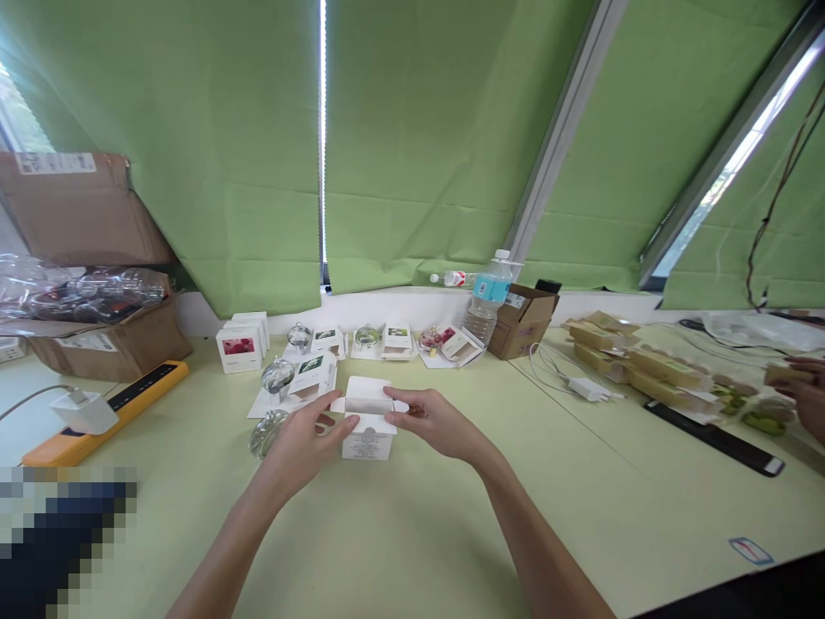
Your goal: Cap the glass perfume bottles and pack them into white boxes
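A small white cardboard box (367, 440) with fine print on its front stands on the table before me, its lid flap raised. At its left side, my left hand (308, 437) pinches the edge by a side flap. My right hand (435, 419) grips the right side of the box, thumb at the front edge and fingers by the flap. Just left of my left hand, partly hidden by it, lies a round clear glass bottle (265, 432). Behind it another round glass bottle (278, 376) sits near an opened white box (313, 376) with a green picture.
Further back are white boxes with a red picture (240, 348) and more bottles with opened boxes. A water bottle (488, 301) stands by a brown carton (523, 321). An orange power strip (106, 413) lies left. At far right another person's hand (809, 391) holds something near yellowish packages (667, 365).
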`<state>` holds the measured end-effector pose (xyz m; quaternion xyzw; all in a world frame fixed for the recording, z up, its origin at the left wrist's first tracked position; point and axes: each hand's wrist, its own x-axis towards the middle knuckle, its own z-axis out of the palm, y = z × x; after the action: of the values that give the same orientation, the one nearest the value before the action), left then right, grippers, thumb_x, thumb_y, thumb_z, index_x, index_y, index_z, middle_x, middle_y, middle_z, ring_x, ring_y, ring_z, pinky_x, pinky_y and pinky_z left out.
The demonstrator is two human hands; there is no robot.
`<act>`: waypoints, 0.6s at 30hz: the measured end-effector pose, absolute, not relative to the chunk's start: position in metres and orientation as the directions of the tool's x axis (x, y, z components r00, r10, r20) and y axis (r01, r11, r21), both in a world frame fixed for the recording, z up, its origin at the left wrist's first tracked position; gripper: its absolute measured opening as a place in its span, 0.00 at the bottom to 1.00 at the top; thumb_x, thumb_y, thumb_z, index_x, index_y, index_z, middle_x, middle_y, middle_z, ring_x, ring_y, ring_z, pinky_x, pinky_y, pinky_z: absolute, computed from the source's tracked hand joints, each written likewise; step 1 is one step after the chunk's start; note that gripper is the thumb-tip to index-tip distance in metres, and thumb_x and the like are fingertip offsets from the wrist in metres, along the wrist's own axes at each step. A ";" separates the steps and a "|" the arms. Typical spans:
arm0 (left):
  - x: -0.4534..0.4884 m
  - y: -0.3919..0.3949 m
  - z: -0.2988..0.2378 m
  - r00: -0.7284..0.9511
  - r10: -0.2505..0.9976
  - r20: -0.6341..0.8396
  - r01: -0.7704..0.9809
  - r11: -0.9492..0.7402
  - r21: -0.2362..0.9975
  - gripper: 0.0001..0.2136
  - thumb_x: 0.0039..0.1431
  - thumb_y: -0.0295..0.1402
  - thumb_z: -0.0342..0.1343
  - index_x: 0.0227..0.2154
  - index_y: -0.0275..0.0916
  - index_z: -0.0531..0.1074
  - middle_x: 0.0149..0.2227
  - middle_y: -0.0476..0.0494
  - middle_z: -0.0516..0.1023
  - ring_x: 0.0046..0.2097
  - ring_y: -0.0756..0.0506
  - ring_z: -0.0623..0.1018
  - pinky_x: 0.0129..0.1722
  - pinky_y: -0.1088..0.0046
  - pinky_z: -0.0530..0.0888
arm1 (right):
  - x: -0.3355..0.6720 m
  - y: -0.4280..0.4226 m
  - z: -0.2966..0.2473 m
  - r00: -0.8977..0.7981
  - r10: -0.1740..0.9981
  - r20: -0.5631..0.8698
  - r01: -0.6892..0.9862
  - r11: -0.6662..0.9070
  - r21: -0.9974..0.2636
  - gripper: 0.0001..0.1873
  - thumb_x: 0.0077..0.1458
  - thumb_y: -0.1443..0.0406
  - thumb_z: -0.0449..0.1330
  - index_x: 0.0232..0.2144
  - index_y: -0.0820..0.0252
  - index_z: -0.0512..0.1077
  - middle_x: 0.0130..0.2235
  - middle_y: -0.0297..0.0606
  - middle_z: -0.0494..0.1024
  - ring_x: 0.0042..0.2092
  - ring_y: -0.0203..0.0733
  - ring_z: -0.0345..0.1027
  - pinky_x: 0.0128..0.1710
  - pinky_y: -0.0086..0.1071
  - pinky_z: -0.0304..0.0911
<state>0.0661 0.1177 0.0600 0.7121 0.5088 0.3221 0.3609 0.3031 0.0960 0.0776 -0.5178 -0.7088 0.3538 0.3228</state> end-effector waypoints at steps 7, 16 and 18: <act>0.068 0.116 0.061 0.301 0.947 0.109 0.445 -0.241 0.863 0.27 0.57 0.54 0.48 0.57 0.48 0.63 0.44 0.44 0.78 0.43 0.42 0.78 0.41 0.67 0.73 | 0.300 0.094 0.079 -0.228 0.968 0.101 0.534 0.211 -0.818 0.28 0.58 0.54 0.56 0.59 0.52 0.63 0.52 0.39 0.75 0.39 0.45 0.70 0.37 0.37 0.67; 0.069 0.116 0.053 0.313 0.937 0.154 0.523 -0.306 0.796 0.31 0.52 0.48 0.56 0.59 0.50 0.60 0.42 0.43 0.78 0.42 0.40 0.78 0.39 0.66 0.72 | 0.297 0.096 0.075 -0.209 0.963 0.173 0.611 0.267 -0.745 0.24 0.63 0.54 0.48 0.58 0.50 0.64 0.50 0.40 0.75 0.36 0.42 0.67 0.36 0.36 0.64; 0.069 0.119 0.049 0.321 0.936 0.146 0.541 -0.308 0.782 0.29 0.55 0.46 0.54 0.60 0.50 0.58 0.43 0.42 0.77 0.43 0.40 0.77 0.41 0.64 0.72 | 0.296 0.096 0.075 -0.199 0.965 0.170 0.611 0.258 -0.748 0.25 0.63 0.53 0.47 0.59 0.51 0.62 0.45 0.40 0.76 0.36 0.42 0.67 0.38 0.36 0.64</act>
<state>0.0687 0.1187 0.0495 0.7475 0.4940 0.3087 0.3193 0.2965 0.0963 0.0754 -0.5441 -0.7243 0.2740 0.3230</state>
